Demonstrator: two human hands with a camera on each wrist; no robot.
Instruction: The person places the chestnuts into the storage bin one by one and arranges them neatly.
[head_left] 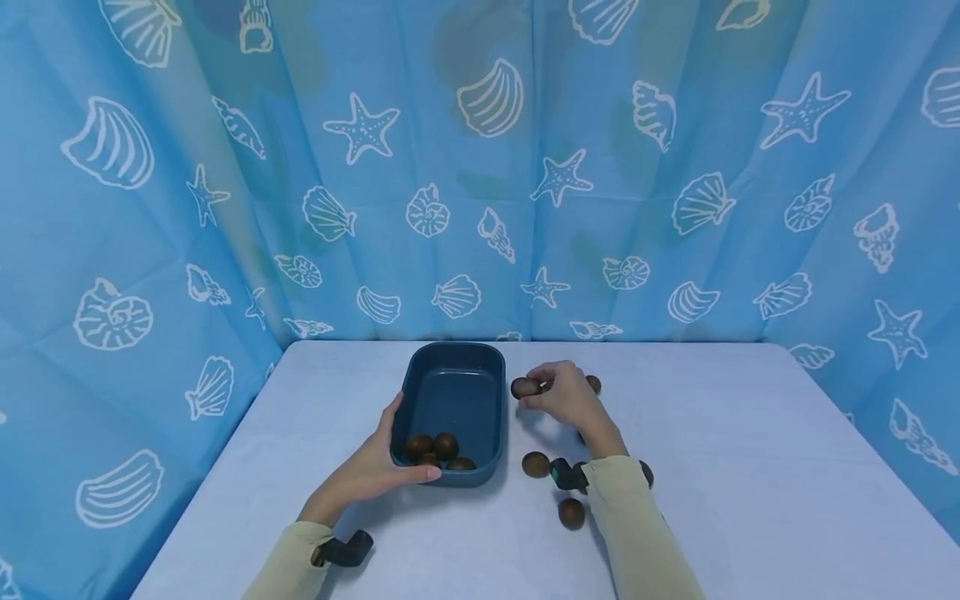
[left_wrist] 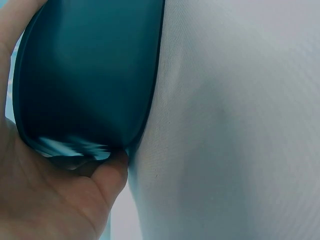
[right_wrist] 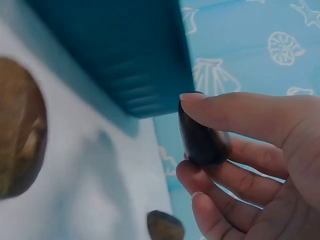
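Note:
My left hand [head_left: 370, 463] grips the near left corner of a dark blue rectangular dish [head_left: 495, 417], thumb along the near rim and fingers on the left side. Several smooth brown stones [head_left: 446, 447] lie bunched at the dish's near end. Just right of the dish, my right hand [head_left: 567, 398] holds one dark brown stone [right_wrist: 204, 137] between thumb and fingers, above the table. In the left wrist view the dish wall [left_wrist: 95, 70] hides its stones. Whether the dish rests flat cannot be told.
Several loose stones [head_left: 536, 464] lie on the white table [head_left: 750, 467] below and around my right forearm, some partly hidden by it. One stone [head_left: 593, 384] sits beyond my right hand. A blue shell-patterned curtain [head_left: 480, 250] stands behind the table.

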